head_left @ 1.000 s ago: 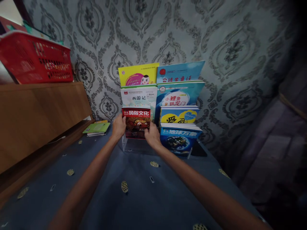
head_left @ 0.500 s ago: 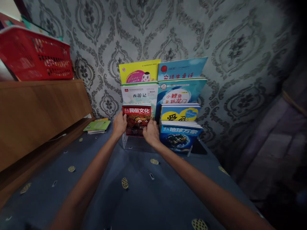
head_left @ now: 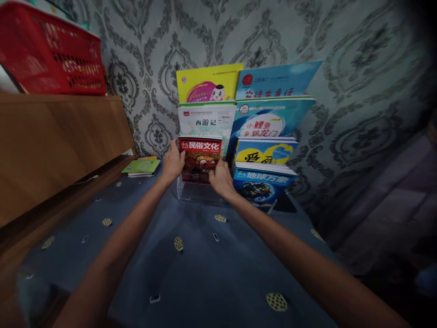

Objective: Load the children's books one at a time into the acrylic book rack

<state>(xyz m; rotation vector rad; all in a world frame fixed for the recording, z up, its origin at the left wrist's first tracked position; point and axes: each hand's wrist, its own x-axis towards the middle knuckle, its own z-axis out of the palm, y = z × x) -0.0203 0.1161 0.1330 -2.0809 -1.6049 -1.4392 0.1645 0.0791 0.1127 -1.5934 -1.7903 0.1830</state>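
- The left hand [head_left: 174, 162] is partly closed at the left edge of the red book titled 少儿民俗文化 [head_left: 200, 161], its thumb at the edge of the cover and its other fingers toward the back.
- The right hand [head_left: 221, 178] is loosely curled at the lower right edge of the same book, thumb against the cover; its fingertips behind are hidden.
- The red book, held between both hands, stands upright in the front left of a clear display stand [head_left: 179, 188], cover toward the camera; whether its base bears on the stand cannot be told.
- Behind it rises the white 西游记 book [head_left: 206, 119], and behind that a yellow book [head_left: 208, 77] with a cartoon figure on a pink patch.
- The right column steps down from a blue 安徒生童话 book [head_left: 278, 79] to the teal 小鲤鱼跳龙门 book [head_left: 290, 116], then a yellow-and-blue book [head_left: 264, 150], its title partly covered, and in front the 地球万象 book [head_left: 259, 187] showing a globe.
- A flat black object [head_left: 286, 203] lies just beside the stand's right side.
- Everything stands on a dark blue patterned cloth [head_left: 198, 273], before patterned wallpaper [head_left: 150, 82].
- To the left, a small pile of books with a green cover [head_left: 143, 166] lies near a wooden cabinet [head_left: 61, 136], which bears a red plastic basket [head_left: 51, 54].
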